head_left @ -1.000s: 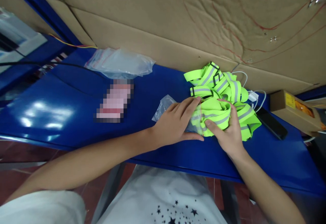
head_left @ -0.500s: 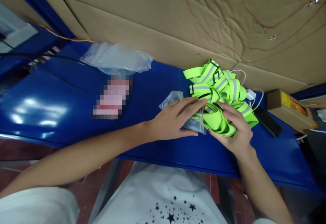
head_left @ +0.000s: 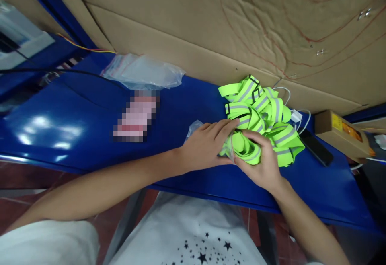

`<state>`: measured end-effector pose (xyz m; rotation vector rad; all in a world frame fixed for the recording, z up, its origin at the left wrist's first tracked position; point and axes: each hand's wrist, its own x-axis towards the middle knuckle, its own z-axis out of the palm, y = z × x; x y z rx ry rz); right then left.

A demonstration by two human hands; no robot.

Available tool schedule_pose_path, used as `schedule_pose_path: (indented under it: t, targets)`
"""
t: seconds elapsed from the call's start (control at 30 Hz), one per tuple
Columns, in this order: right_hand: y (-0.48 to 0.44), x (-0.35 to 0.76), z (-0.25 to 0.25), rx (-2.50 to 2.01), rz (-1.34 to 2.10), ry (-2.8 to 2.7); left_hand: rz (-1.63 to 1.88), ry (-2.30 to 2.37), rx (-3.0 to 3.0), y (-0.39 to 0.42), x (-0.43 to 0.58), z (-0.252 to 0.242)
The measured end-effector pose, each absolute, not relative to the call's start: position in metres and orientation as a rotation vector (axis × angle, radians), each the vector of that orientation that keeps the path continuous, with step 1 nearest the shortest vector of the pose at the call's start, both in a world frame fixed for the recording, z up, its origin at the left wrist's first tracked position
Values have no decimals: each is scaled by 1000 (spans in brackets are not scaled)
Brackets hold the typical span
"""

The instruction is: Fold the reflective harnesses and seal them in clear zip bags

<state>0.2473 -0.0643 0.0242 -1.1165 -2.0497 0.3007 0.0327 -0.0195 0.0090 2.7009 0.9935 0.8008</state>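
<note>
This looks like a workshop: blue workbench (head_left: 177,106), cardboard wall (head_left: 169,27), plastic bags (head_left: 147,72).

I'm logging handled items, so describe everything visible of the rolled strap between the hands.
The rolled strap is fluorescent yellow-green, looks like fabric, with gray striping. Loosely coiled, it sits partly inside a clear plastic bag, in front of the strap pile. The right hand grips its exposed end; the left hand holds the bag.

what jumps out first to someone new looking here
Probably the neon straps heaped on the blue table near the cardboard wall. Just in front, the right grip holds a rolled strap partly inside a clear bag under the left grip. A pink pixelated rectangle lies left of them.
</note>
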Motion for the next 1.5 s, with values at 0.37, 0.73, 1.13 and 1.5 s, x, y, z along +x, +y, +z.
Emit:
schedule_pose_path:
  t: [0.37, 0.73, 1.13, 1.5]
  targets:
    - [-66, 260, 28, -679, -280, -2525, 502, 485, 2488, -1, 13, 24]
    - [-62, 265, 27, -768, -239, -2631, 337, 628, 2416, -1, 16, 22]
    - [-53, 261, 16, -1279, 543, -2063, 466, 816, 2850, -17, 18, 27]
    - [-53, 264, 27, -1143, 750, -2131, 380, 732, 2453, 1, 6, 45]
